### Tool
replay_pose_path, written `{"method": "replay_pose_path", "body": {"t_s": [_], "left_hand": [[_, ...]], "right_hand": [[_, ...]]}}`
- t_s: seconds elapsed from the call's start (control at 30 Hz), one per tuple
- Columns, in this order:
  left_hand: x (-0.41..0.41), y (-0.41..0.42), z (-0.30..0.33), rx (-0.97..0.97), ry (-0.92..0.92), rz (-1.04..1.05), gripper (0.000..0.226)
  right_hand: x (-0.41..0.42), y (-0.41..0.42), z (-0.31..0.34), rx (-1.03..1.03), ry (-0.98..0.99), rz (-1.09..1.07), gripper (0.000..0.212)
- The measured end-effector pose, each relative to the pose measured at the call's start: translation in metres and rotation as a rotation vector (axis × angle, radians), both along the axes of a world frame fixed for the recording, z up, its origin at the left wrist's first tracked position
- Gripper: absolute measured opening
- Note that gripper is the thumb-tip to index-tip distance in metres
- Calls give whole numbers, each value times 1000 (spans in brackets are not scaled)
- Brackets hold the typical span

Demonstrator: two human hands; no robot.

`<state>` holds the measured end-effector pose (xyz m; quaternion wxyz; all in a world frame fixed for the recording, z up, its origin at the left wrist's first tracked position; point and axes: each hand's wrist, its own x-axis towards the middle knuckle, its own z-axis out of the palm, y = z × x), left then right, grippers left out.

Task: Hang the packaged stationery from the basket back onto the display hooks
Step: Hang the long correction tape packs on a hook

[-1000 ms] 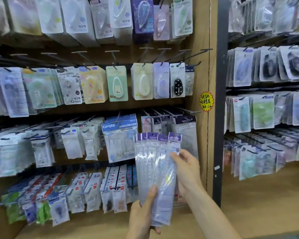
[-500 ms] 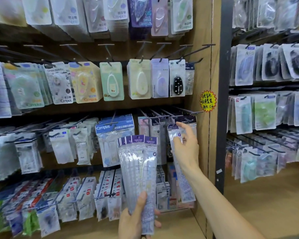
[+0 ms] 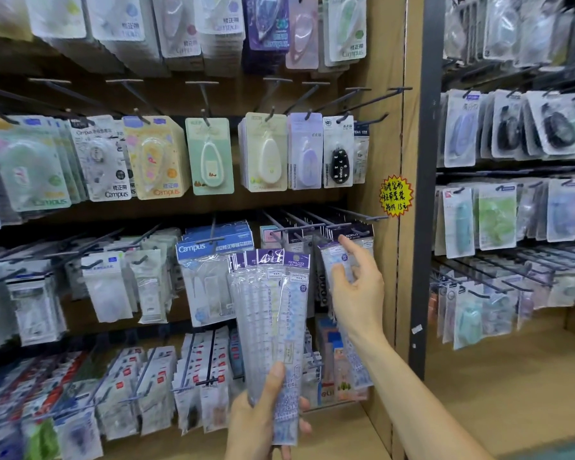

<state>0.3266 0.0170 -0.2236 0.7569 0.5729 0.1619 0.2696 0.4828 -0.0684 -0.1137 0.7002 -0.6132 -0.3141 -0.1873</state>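
My left hand (image 3: 263, 413) grips the lower end of a fanned stack of ruler packs (image 3: 273, 313), clear sleeves with purple headers, held upright in front of the middle shelf row. My right hand (image 3: 357, 283) is raised at the far-right hook (image 3: 352, 224) of that row. A single ruler pack (image 3: 341, 258) hangs there in front of others of its kind. The index finger reaches up to the dark header and the thumb lies against the pack's front, with the fingers loosely extended. The lower part of that pack is hidden behind my wrist. The basket is out of view.
Wooden display wall with rows of black hooks full of correction-tape packs (image 3: 210, 157). A blue Campus pack (image 3: 213, 277) hangs left of the stack. A yellow price sticker (image 3: 396, 195) sits on the wooden side panel; a dark post (image 3: 424, 227) separates a second rack to the right.
My right hand took one pack off the stack, carried it up and right to the far-right hook, and has now loosened its grip there. The left hand's stack shifted left.
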Motion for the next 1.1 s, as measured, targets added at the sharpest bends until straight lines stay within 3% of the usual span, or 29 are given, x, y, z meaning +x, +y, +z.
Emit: {"method": "replay_pose_path", "body": {"t_s": [0.73, 1.1], "left_hand": [[-3, -1, 7, 36, 4, -41, 48], [0, 8, 3, 35, 31, -22, 50]], "right_hand": [[3, -1, -7, 81, -121, 10, 48], [14, 10, -11, -79, -15, -30, 51]]}}
